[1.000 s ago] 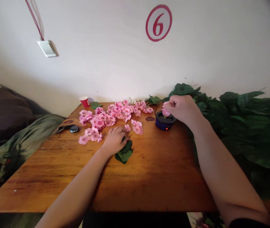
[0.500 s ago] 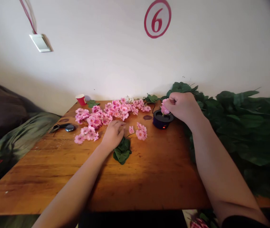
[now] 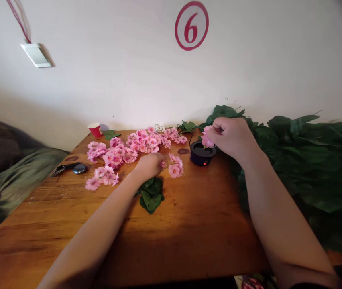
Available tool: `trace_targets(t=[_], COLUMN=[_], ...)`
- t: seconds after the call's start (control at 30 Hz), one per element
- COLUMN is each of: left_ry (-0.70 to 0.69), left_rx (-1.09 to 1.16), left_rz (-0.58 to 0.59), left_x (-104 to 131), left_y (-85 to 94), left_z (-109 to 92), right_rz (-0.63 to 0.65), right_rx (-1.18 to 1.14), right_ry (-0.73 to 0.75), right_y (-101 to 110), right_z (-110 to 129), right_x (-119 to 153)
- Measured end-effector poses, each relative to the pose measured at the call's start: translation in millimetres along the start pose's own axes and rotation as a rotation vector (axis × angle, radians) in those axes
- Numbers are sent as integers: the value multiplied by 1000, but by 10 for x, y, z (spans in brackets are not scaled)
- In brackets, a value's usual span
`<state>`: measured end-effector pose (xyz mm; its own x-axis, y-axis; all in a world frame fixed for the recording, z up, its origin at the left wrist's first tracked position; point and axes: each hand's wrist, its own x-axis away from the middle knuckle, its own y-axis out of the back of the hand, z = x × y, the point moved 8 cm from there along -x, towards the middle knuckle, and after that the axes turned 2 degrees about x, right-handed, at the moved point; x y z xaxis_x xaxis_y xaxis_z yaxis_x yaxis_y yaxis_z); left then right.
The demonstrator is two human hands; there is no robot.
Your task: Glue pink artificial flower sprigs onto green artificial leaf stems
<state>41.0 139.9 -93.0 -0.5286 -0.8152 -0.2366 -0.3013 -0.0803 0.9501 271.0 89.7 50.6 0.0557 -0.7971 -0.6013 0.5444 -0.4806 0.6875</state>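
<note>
My right hand [image 3: 231,137] pinches a pink artificial flower [image 3: 207,137]. It holds the flower just over the opening of a small dark pot [image 3: 200,159] with a red light on its front. Around the stem of a pink flower sprig [image 3: 176,166] the fingers of my left hand [image 3: 149,165] are closed, though the stem is mostly hidden. The sprig's blooms point right, toward the pot. Beneath my left wrist lies a bunch of green artificial leaves [image 3: 152,196], partly covered by the hand.
Pink flower clusters [image 3: 115,154] spread across the wooden table [image 3: 171,237]. A heap of green leaves [image 3: 306,172] fills the right side. At the back left stands a red paper cup [image 3: 95,130]. Near the left edge lies a dark round object [image 3: 80,169].
My left hand has closed on the flower sprig, whose blooms now sit slightly higher off the leaves. The right hand stays over the pot with its flower. The view has shifted slightly.
</note>
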Motion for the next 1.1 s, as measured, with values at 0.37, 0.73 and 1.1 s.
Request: trace_targets(t=[0.37, 0.73, 1.1], left_ry=[268, 248, 234], left_rx=[357, 495, 559], left_rz=[-160, -59, 11], left_x=[14, 23, -35], left_y=[-272, -466, -631], left_z=[177, 164, 243], right_rz=[-9, -42, -46], right_rx=[4, 34, 42], right_ry=[30, 58, 47], right_y=[-11, 54, 59], right_z=[45, 51, 61], right_x=[14, 9, 21])
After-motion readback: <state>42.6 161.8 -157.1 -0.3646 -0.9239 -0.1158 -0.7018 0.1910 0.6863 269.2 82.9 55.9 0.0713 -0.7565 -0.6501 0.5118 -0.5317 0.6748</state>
